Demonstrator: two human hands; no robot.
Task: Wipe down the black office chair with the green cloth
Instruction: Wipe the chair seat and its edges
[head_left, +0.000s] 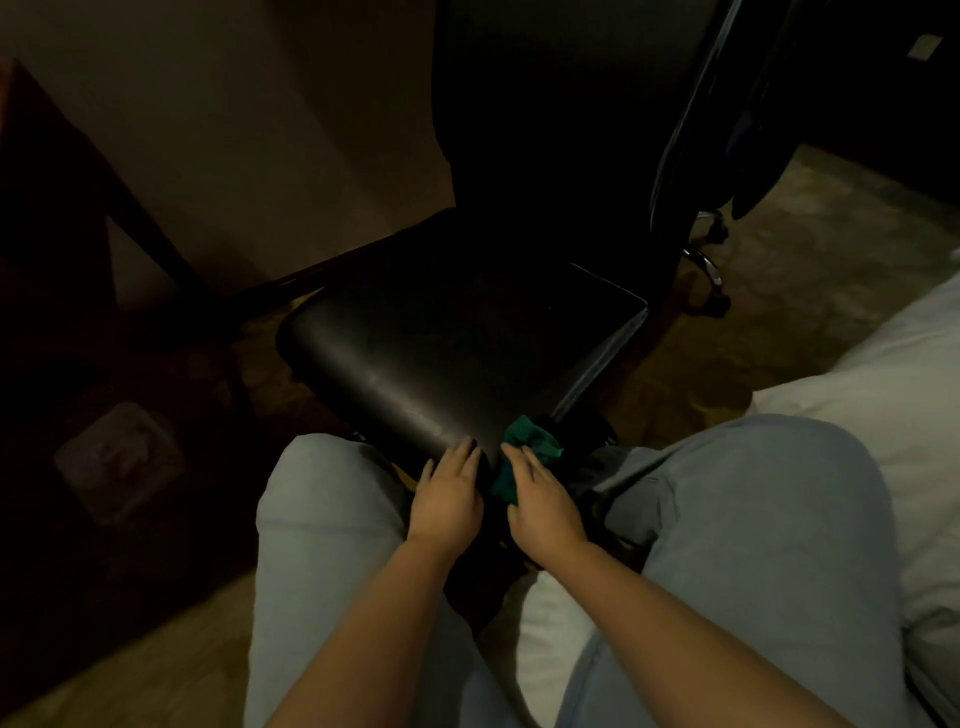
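The chair fills the centre of the frame, its black seat tilted toward the person's knees. At the seat's near edge, lower centre, the right hand presses the bunched green cloth against the seat corner, fingers laid over the cloth and closed lightly on it. Just beside it the left hand lies flat on the seat edge, fingers spread, its grip empty. Pale trousers frame both hands. A white bed sits at the right edge.
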